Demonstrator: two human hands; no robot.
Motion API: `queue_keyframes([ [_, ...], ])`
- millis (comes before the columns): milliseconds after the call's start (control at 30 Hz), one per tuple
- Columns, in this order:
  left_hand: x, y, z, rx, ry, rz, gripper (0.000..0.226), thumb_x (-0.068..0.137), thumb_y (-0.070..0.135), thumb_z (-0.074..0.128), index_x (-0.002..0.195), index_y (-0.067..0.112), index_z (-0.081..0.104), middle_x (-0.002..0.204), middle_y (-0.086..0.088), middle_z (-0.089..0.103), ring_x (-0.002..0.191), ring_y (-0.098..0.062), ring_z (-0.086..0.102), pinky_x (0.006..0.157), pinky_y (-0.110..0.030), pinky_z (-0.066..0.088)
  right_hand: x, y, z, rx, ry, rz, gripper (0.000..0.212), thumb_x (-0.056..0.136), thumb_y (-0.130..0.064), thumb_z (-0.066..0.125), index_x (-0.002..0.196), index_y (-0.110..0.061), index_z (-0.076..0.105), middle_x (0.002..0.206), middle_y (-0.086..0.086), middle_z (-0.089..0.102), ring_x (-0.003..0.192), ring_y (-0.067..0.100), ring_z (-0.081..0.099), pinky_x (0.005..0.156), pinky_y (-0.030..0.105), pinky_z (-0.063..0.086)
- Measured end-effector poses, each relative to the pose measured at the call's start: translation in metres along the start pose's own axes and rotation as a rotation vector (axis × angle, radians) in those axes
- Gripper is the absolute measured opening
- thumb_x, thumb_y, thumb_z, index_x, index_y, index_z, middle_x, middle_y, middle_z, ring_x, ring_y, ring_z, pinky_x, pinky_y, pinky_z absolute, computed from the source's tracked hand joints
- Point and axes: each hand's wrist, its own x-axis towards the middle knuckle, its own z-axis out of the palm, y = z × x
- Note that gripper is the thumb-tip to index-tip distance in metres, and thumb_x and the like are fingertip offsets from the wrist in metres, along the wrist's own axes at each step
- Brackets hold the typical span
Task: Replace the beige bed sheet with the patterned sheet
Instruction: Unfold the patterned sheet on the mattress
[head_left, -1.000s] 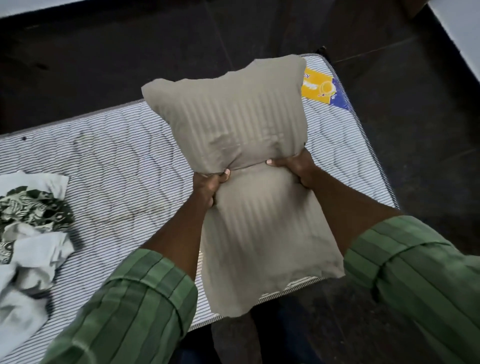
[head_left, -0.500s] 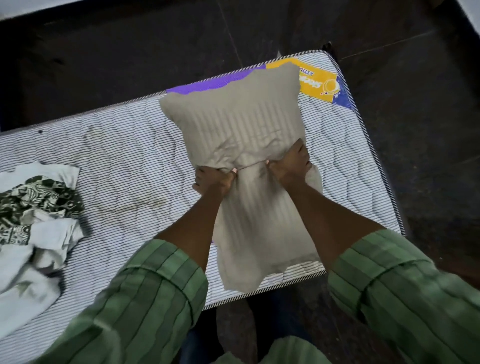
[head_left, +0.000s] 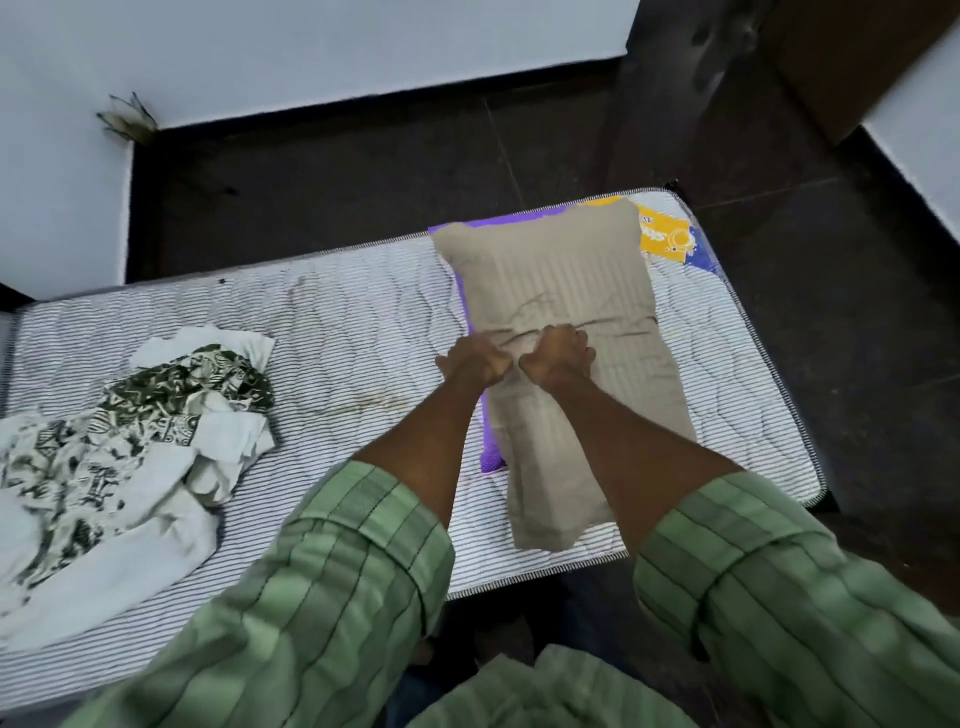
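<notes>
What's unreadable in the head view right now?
- Both hands' fingertips: the left hand and right hand bury them in the beige pillow.
- Mattress label: the pillow covers most, print too small.
- Patterned sheet: crumpled, cut off by the left edge.
- Mattress near edge: hidden behind the green sleeves.

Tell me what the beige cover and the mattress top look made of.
Beige cover: looks like thin woven fabric with a slight sheen, self-striped, creasing at both hands' grip. Mattress: quilted cloth ticking, matte, with fine dark stripes and stitched wavy seams.
</notes>
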Motion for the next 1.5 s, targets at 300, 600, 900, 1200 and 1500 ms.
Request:
queue_keyframes([
  [300, -0.118, -0.173, -0.069, -0.122, 0.093, -0.089, 0.061, 0.08, 0.054, 0.054, 0.121, 0.011, 0.069, 0.131, -0.009, 0.065, 0.125, -0.033, 0.058, 0.103, -0.05, 0.041, -0.143, -0.138, 0.064, -0.003, -0.085, -0.195, 0.047, 0.084, -0.038, 0.07, 0.12, -0.008, 0.07, 0.125, 0.015, 0.069, 0.122, 0.035, 0.062, 0.097, 0.042, 0.054],
  [600, -0.118, -0.417, -0.118, -0.356, 0.232, -0.357, 0.061, 0.063, 0.048, 0.047, 0.103, 0.014, 0.077, 0.108, -0.01, 0.075, 0.105, -0.03, 0.068, 0.09, -0.042, 0.057, -0.224, -0.328, 0.165, -0.091, -0.329, -0.585, 0.055, 0.073, -0.046, 0.057, 0.108, -0.007, 0.072, 0.117, 0.018, 0.071, 0.115, 0.039, 0.065, 0.089, 0.037, 0.053],
  [900, -0.178, -0.575, -0.14, -0.555, 0.442, -0.545, 0.033, 0.091, 0.032, 0.057, 0.103, 0.011, 0.079, 0.111, -0.013, 0.074, 0.111, -0.031, 0.067, 0.09, -0.035, 0.052, -0.297, -0.464, 0.276, -0.297, -0.483, -0.957, 0.064, 0.073, -0.052, 0.049, 0.107, -0.004, 0.074, 0.114, 0.019, 0.072, 0.112, 0.035, 0.067, 0.089, 0.035, 0.053],
  [1200, -0.163, -0.729, -0.101, -0.609, 0.446, -0.672, 0.026, 0.094, 0.032, 0.056, 0.086, 0.013, 0.071, 0.099, -0.012, 0.07, 0.103, -0.034, 0.065, 0.088, -0.037, 0.049, -0.314, -0.524, 0.427, -0.45, -0.575, -1.089, 0.032, 0.088, -0.033, 0.066, 0.103, -0.005, 0.071, 0.115, 0.016, 0.07, 0.115, 0.037, 0.064, 0.09, 0.035, 0.049],
  [1500, -0.091, -0.895, -0.011, -0.156, 0.53, -0.406, 0.031, 0.067, 0.027, 0.066, 0.093, 0.014, 0.075, 0.091, -0.008, 0.069, 0.081, -0.032, 0.068, 0.067, -0.036, 0.055, -0.285, -0.565, 0.607, -0.742, -0.464, -1.283, 0.084, 0.082, -0.058, 0.07, 0.149, -0.015, 0.044, 0.148, 0.008, 0.053, 0.143, 0.027, 0.042, 0.123, 0.05, 0.011],
])
